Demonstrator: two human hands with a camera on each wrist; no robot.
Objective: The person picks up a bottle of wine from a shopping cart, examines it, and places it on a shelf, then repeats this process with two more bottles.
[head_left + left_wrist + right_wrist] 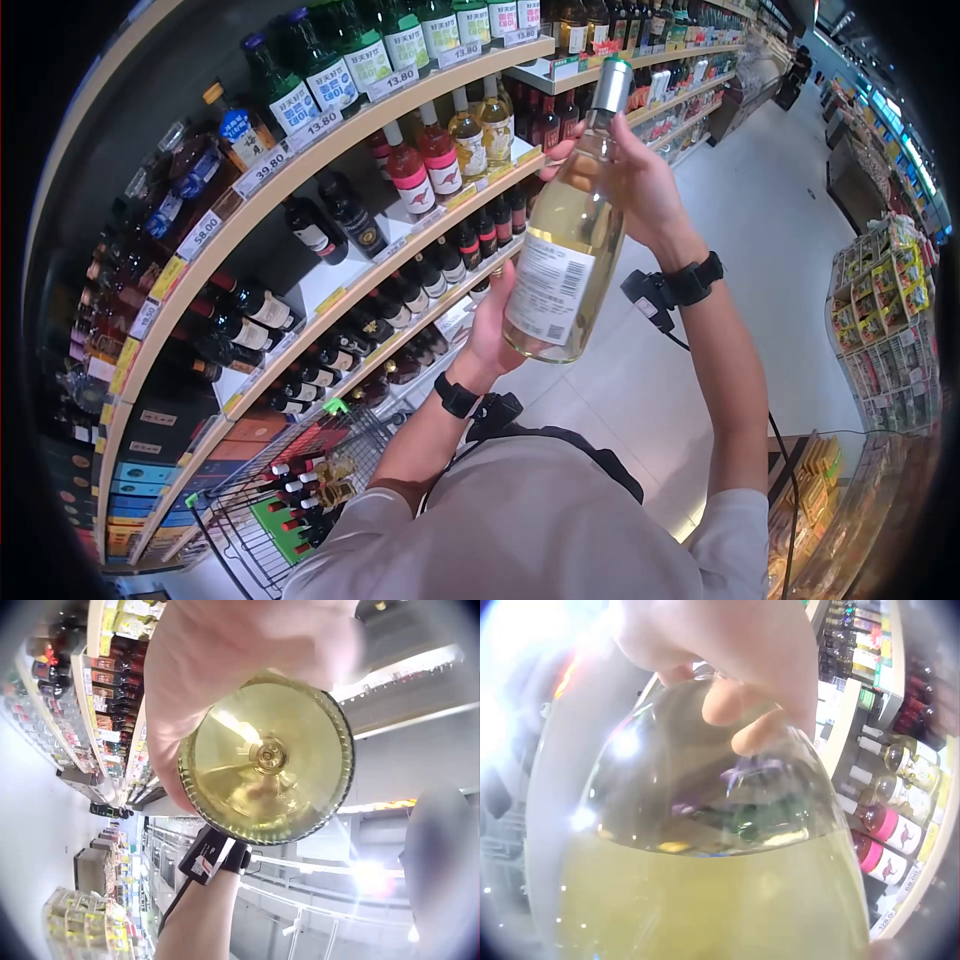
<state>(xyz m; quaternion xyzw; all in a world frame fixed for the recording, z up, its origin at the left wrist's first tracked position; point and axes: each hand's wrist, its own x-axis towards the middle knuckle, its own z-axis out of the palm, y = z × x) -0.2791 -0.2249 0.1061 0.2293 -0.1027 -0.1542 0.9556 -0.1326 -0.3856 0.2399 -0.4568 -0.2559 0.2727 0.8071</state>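
A clear glass bottle of pale yellow wine (600, 240) is held up tilted before the chest, its silver-capped neck pointing away and up. Its white back label (548, 290) with a barcode faces the head camera. My right hand (650, 190) grips the bottle around the neck and shoulder; its fingertips (724, 703) show behind the glass in the right wrist view. Lower down, my left hand (490, 325) holds the side near the base, the thumb along the label's edge. The left wrist view looks straight at the round bottle base (315, 772).
Shelves of wine and liquor bottles curve along the left, with price tags (400, 80) on their edges. A wire shopping cart (255, 535) holding several bottles stands at lower left. Across the aisle floor (770, 220) is a snack rack (880, 290).
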